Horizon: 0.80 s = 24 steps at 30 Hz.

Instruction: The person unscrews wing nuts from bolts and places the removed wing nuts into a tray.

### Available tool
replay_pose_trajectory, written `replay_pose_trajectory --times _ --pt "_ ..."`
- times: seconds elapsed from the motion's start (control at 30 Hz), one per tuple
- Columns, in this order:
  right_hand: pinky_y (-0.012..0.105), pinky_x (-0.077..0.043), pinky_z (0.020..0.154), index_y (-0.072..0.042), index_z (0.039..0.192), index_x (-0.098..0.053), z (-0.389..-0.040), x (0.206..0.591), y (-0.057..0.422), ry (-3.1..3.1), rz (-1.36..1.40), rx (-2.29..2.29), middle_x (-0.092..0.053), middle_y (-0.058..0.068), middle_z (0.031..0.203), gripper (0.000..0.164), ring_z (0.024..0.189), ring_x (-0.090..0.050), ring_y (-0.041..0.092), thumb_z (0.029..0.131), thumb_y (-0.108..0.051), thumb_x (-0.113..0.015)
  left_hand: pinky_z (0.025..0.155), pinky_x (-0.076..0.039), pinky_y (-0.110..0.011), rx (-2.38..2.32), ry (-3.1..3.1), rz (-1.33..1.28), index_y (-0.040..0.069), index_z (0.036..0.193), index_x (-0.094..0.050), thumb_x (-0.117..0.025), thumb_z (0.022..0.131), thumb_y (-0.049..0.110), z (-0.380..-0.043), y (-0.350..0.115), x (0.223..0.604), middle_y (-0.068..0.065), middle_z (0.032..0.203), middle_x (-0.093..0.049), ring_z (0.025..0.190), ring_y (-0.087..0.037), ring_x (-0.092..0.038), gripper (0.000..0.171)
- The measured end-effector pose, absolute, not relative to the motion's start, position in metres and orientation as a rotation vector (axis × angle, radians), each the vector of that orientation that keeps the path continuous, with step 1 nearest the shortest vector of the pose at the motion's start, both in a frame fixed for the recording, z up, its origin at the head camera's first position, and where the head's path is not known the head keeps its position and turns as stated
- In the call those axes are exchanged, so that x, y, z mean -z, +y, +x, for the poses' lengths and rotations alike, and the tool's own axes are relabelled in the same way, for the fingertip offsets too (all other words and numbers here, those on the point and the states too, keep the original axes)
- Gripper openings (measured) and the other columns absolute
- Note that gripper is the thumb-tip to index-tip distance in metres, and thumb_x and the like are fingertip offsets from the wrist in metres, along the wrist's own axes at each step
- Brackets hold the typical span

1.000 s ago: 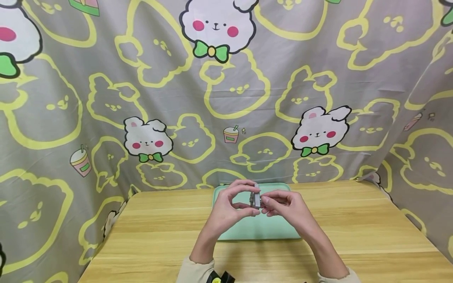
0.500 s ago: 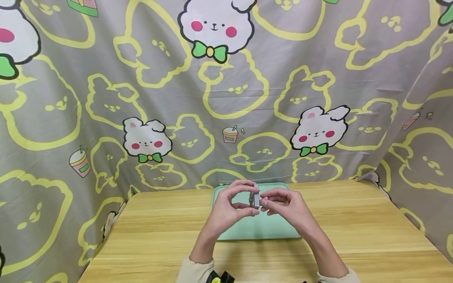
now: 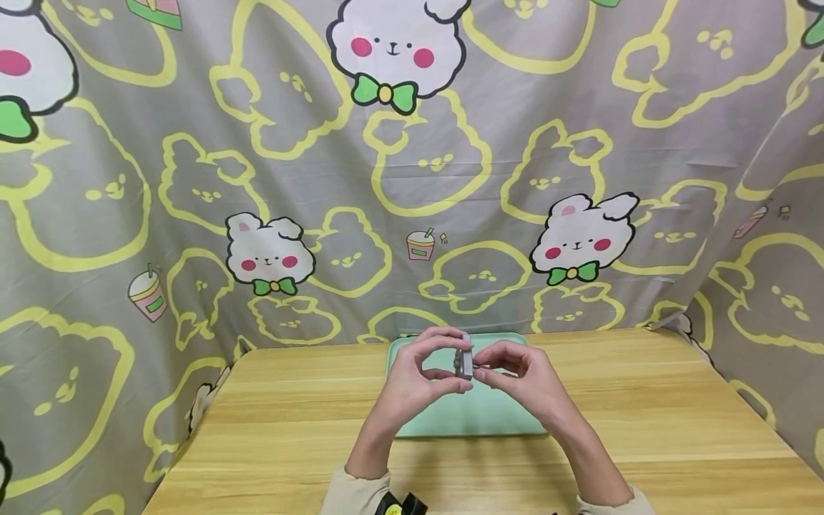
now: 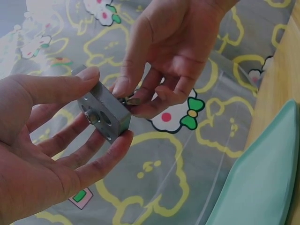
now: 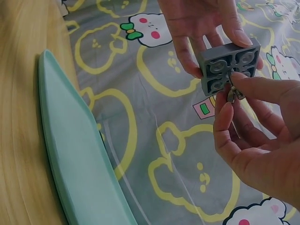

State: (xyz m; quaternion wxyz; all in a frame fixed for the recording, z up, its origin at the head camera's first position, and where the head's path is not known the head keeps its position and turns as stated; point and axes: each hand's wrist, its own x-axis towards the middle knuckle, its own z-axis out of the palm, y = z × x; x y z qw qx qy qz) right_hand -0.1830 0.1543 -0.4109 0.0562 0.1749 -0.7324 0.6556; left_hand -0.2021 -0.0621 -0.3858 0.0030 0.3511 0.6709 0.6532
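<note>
A grey rectangular block (image 3: 466, 363) is held up above the tray by my left hand (image 3: 412, 368), thumb on one edge and fingers on the opposite one. One face of the block (image 4: 104, 111) has round holes and a raised round stud. Its other face (image 5: 228, 63) is hollow, with several round recesses. At this hollow face my right hand (image 3: 531, 372) pinches small shiny metal parts (image 5: 235, 93) between thumb and fingers. They look like a little screw and a flat tab, partly hidden by the fingertips; whether they sit in the block I cannot tell.
Below the hands a mint-green tray (image 3: 473, 422) lies on the wooden table (image 3: 290, 429). Behind and at both sides hangs a grey curtain (image 3: 399, 279) with yellow outlines and white bears. A black strap (image 3: 399, 505) is on the left wrist.
The right thumb and fingers have shifted slightly against the small metal parts, with the thumb now a little lower. The left hand and the block have stayed in place.
</note>
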Motion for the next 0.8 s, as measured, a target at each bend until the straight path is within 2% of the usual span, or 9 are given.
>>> replay_pose_trajectory --times 0.17,0.27,0.43,0.6,0.8 --pt "0.032 -0.061 0.092 0.004 0.1 -0.072 -0.1824 0.4109 0.154 -2.17 0.57 -2.019 -0.071 0.014 0.109 0.02 0.107 -0.067 0.021 0.088 -0.008 -0.082 0.078 -0.066 -0.045 -2.05 2.101 1.092 -0.003 0.12 -0.071 -0.083 0.078 -0.013 -0.2027 -0.0617 0.386 -0.012 0.134 -0.058 0.114 -0.029 -0.061 0.045" --pt "0.033 -0.061 0.093 0.008 0.099 -0.07 -0.1821 0.411 0.1542 -2.143 0.593 -2.053 -0.07 0.015 0.111 0.021 0.108 -0.066 0.022 0.086 -0.004 -0.082 0.078 -0.066 -0.044 -2.044 2.11 1.087 -0.001 0.12 -0.072 -0.083 0.078 -0.012 -0.2029 -0.0618 0.386 -0.012 0.134 -0.058 0.114 -0.029 -0.061 0.045" --pt "0.033 -0.062 0.092 0.004 0.098 -0.072 -0.1824 0.4107 0.1543 -2.152 0.614 -2.071 -0.07 0.014 0.113 0.017 0.109 -0.067 0.022 0.087 -0.004 -0.082 0.079 -0.066 -0.044 -2.045 2.119 1.078 0.003 0.119 -0.073 -0.084 0.078 -0.01 -0.2027 -0.0628 0.3858 -0.011 0.134 -0.058 0.115 -0.029 -0.06 0.044" --pt "0.034 -0.061 0.093 0.002 0.099 -0.071 -0.1823 0.4103 0.1539 -2.159 0.617 -2.084 -0.069 0.015 0.115 0.017 0.11 -0.067 0.023 0.087 -0.004 -0.082 0.08 -0.065 -0.044 -2.048 2.115 1.074 0.002 0.119 -0.073 -0.084 0.079 -0.009 -0.2026 -0.0636 0.3863 -0.011 0.134 -0.058 0.117 -0.029 -0.059 0.044" --pt "0.034 -0.061 0.091 0.001 0.108 -0.065 -0.1813 0.4097 0.1558 -2.176 0.562 -2.049 -0.068 0.016 0.118 0.022 0.108 -0.068 0.024 0.095 -0.014 -0.076 0.08 -0.065 -0.043 -2.052 2.109 1.08 0.001 0.12 -0.072 -0.083 0.079 -0.011 -0.2034 -0.0632 0.3874 -0.011 0.134 -0.058 0.117 -0.028 -0.059 0.044"
